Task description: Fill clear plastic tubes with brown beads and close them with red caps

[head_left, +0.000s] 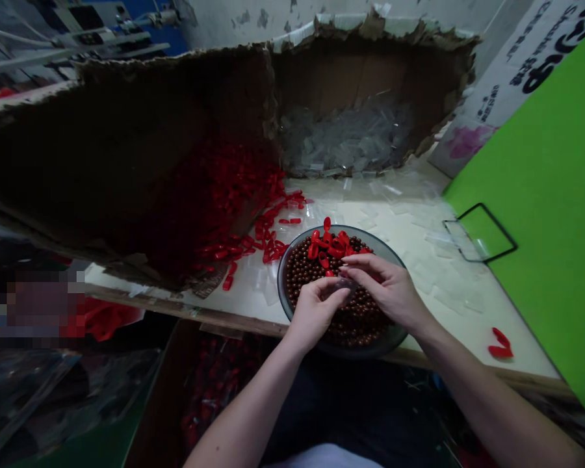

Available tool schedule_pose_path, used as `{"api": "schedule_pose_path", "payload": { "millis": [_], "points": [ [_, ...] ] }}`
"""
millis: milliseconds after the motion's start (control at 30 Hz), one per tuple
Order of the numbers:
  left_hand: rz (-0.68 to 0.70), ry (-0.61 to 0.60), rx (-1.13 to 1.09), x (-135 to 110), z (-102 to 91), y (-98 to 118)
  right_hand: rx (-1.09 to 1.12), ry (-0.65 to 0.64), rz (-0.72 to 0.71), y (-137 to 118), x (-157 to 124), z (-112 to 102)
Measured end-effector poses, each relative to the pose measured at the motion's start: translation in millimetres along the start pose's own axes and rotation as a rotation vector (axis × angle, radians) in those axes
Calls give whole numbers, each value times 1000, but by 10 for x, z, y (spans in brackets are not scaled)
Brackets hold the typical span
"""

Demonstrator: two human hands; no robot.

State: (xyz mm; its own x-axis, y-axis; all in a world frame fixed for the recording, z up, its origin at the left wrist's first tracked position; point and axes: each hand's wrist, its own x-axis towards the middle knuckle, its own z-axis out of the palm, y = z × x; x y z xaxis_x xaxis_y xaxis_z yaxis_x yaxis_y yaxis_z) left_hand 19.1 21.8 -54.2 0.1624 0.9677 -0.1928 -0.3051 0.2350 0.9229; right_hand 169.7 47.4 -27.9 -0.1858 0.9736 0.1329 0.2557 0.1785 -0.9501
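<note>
Sitting left of the left hand [316,313], a torn cardboard box [127,162] held many red plastic bits [234,195]. The left hand pinched a small clear bag [345,284] above a bowl [279,279] of brown beads [361,328]. The right hand [387,292] pinched the same bag from the other side. Right of that hand, one red bit [500,343] lay on the bench [517,364].

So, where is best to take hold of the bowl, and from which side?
Take the bowl by its rim from the left, where the left hand and right hand leave it free; it is round, shallow and full of brown beads, so the rim seems safest.
</note>
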Motion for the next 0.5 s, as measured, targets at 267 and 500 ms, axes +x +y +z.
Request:
{"api": "schedule_pose_path", "payload": {
  "millis": [267,500],
  "points": [
    [26,-61,-91,-25,-53,-6,-280,58,30,129,19,-416],
    [86,8,-184,-36,-53,-4,-1104,-68,38,340,54,-499]
  ]
}}
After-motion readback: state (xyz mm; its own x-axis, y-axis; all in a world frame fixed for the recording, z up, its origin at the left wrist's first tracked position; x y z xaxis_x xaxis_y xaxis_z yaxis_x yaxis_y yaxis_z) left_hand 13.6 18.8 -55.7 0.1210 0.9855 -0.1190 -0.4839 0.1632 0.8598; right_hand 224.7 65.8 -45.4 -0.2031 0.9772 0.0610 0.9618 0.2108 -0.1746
